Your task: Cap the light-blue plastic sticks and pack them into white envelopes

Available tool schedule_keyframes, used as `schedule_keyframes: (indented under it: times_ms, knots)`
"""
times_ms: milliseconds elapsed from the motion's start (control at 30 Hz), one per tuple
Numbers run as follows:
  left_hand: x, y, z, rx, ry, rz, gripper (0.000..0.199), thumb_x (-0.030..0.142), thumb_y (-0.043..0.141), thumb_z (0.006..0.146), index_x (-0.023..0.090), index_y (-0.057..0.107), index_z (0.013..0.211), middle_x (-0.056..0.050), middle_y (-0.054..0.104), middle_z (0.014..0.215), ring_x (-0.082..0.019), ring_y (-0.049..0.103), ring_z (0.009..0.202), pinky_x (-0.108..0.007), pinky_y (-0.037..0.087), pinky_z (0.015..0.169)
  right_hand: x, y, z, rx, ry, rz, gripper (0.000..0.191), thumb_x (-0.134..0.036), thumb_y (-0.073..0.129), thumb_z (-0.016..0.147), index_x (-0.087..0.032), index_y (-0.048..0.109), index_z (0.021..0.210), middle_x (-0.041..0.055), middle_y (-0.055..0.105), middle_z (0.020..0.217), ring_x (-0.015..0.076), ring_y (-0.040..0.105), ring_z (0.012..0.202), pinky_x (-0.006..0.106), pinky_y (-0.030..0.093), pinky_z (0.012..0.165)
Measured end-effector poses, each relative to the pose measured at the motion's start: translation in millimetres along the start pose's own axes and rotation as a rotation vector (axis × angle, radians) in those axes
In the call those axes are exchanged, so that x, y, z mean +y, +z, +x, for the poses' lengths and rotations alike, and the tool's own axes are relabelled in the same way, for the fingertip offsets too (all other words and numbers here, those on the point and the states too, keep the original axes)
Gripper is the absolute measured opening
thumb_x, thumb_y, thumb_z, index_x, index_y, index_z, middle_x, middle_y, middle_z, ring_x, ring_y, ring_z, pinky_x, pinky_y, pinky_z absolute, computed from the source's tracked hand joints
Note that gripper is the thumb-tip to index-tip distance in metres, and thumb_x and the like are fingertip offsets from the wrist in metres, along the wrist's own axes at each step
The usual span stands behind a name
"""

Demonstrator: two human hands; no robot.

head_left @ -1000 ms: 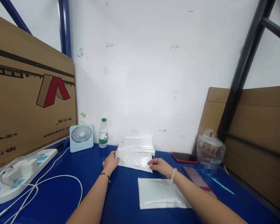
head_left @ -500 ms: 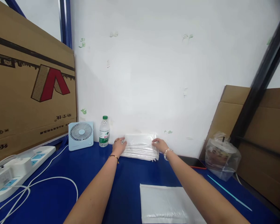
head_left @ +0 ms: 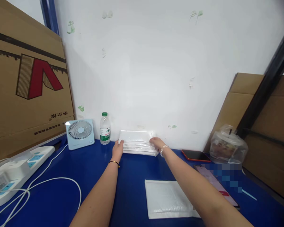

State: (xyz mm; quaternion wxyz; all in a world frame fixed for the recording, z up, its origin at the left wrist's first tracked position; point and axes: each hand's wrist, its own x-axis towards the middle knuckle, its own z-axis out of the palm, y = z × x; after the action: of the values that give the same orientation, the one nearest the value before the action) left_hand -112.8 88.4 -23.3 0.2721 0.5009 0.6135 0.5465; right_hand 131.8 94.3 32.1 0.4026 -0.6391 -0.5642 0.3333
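Observation:
Against the wall lies a stack of white plastic packets (head_left: 138, 142), flat and glossy, piled in several layers. My left hand (head_left: 117, 148) grips the stack's left edge, thumb on the near side. At the right edge, my right hand (head_left: 157, 144) pinches the upper packets between thumb and fingers. Nearer to me, another white plastic packet (head_left: 169, 199) rests flat on the blue table (head_left: 130, 192), partly covered by my right forearm.
Left of the stack stand a water bottle (head_left: 105, 129) and a light-blue fan (head_left: 80, 134). A power strip (head_left: 41, 157) with white cables and a cardboard box (head_left: 30, 82) fill the left. At right are a red-edged phone (head_left: 196, 155), another phone (head_left: 215, 183) and a bagged cup (head_left: 228, 146).
The view has shifted slightly. The top packet lies more evenly over the stack, and both hands have come closer around its sides. A second phone now shows beside my right forearm.

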Motion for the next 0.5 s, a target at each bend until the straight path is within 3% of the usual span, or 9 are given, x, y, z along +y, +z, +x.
schedule_keyframes:
  times_ms: [100,233,300,400,433,500]
  knots:
    - [1,1.1,-2,0.002,-0.003,0.009,0.065,0.044,0.048,0.083,0.016,0.031,0.138,-0.014,0.053,0.128,-0.028,0.049,0.118,-0.038,0.037,0.099,-7,-13,-9,-0.020,0.010,-0.021,0.008,-0.020,0.055,0.064,-0.015,0.059,0.069,0.0004,0.054,0.060,0.0134,0.046,0.056,0.025,0.035,0.054]
    - [4,3.4,-4,0.063,0.048,-0.050,0.082,0.041,0.052,0.081,0.012,0.008,0.144,-0.019,0.041,0.137,-0.026,0.045,0.123,-0.036,0.035,0.102,-7,-73,-50,-0.018,-0.083,-0.073,0.022,-0.029,0.064,0.065,-0.020,0.063,0.085,0.0009,0.061,0.082,0.0150,0.052,0.074,0.025,0.039,0.068]
    - [7,3.2,-5,0.163,0.109,-0.025,0.084,0.040,0.053,0.080,0.007,0.009,0.143,-0.023,0.035,0.140,-0.027,0.038,0.128,-0.037,0.032,0.104,3,-110,-81,-0.232,-0.241,-0.248,0.035,-0.038,0.066,0.066,-0.020,0.063,0.096,0.0028,0.061,0.091,0.0172,0.054,0.081,0.027,0.040,0.073]
    - [19,1.0,-10,0.311,0.283,0.088,0.084,0.039,0.058,0.076,0.006,0.018,0.141,-0.023,0.029,0.142,-0.030,0.026,0.133,-0.043,0.022,0.109,28,-149,-128,-0.524,-0.280,-0.553,0.055,-0.043,0.076,0.053,-0.021,0.063,0.101,0.0046,0.058,0.098,0.0212,0.053,0.088,0.029,0.040,0.078]
    - [26,0.6,-13,0.343,0.343,0.113,0.081,0.039,0.059,0.075,0.008,0.021,0.140,-0.022,0.028,0.142,-0.031,0.023,0.134,-0.044,0.019,0.110,38,-155,-140,-0.572,-0.265,-0.664,0.056,-0.043,0.079,0.046,-0.020,0.065,0.095,0.0050,0.057,0.098,0.0223,0.052,0.088,0.030,0.039,0.078]
    - [42,1.1,-24,0.352,0.450,0.124,0.073,0.038,0.059,0.075,0.013,0.030,0.137,-0.018,0.029,0.142,-0.030,0.022,0.134,-0.046,0.016,0.111,57,-159,-156,-0.545,-0.247,-0.798,0.053,-0.041,0.082,0.038,-0.018,0.065,0.083,0.0052,0.055,0.093,0.0224,0.051,0.084,0.029,0.039,0.072]
